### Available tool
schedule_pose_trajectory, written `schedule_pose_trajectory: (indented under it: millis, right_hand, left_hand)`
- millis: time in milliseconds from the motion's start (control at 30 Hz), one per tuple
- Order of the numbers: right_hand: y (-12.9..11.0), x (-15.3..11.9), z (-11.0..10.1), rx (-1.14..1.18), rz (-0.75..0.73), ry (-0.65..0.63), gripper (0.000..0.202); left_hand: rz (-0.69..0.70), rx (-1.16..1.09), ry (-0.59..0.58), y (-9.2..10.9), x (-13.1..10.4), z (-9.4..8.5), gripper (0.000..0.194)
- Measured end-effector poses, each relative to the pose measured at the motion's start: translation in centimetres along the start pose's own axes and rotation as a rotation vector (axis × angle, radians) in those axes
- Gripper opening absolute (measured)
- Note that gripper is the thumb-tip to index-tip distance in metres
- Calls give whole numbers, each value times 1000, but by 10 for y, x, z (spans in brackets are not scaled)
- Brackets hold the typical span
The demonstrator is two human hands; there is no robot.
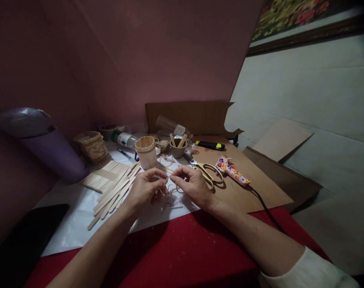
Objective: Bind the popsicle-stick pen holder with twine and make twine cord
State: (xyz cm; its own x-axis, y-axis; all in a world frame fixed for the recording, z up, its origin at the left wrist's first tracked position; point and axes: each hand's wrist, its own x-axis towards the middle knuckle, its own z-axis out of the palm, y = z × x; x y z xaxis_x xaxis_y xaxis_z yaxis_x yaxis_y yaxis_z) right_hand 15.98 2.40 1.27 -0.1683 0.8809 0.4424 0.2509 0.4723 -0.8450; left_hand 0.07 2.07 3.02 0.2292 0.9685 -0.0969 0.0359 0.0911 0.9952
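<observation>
Close together above the white sheet, my left hand (147,187) and my right hand (191,185) both pinch thumb against fingers. A thin tan strand of twine (171,190) runs between and below the fingertips, its loose ends curling over the sheet. Just behind the hands stands a small round wooden holder (146,155) made of upright craft sticks, with a twine band near its top. Loose craft sticks (117,196) lie fanned out left of my left hand, beside a banded bundle of sticks (105,177). Gold-handled scissors (212,176) lie right behind my right hand.
A flower-patterned glue gun (232,171) with a black cord rests on cardboard (254,190) at right, near a yellow-black cutter (210,145). Behind are a small pot (178,151), plastic bottles (123,139) and another decorated holder (92,147). A purple cylindrical object (49,148) leans at left.
</observation>
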Motion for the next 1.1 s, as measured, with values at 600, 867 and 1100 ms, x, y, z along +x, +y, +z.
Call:
schedule_pose_trajectory:
  millis: [600, 867, 1100]
  right_hand:
    - [-2, 0, 0, 4, 104, -31, 11]
    - [-4, 0, 1, 36, 87, -72, 10]
    - [1, 0, 1, 25, 81, -69, 5]
  left_hand:
    - [580, 400, 134, -2, -4, 2, 8]
    - [450, 387, 172, -12, 1, 1, 9]
    - [335, 213, 213, -9, 1, 3, 19]
